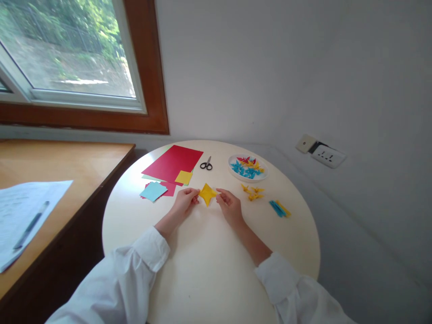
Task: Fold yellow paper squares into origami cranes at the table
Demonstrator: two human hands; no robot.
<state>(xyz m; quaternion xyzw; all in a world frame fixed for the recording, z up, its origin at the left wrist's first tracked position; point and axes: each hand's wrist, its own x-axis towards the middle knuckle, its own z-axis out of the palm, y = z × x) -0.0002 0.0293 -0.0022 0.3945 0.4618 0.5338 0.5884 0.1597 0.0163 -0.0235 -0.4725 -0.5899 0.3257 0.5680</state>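
Observation:
Between my hands is a piece of folded yellow paper, spread in a four-pointed shape. The fingers of my left hand pinch its left point. On the opposite side, my right hand grips the right point between thumb and fingers. Right of my right hand lie several folded yellow paper cranes. Near my left hand are a stack of light blue paper squares and a yellow paper square.
On the round white table rest red sheets, black-handled scissors, a white dish of coloured folded paper pieces, and blue and yellow paper strips. A wooden desk at left bears printed papers and a pen.

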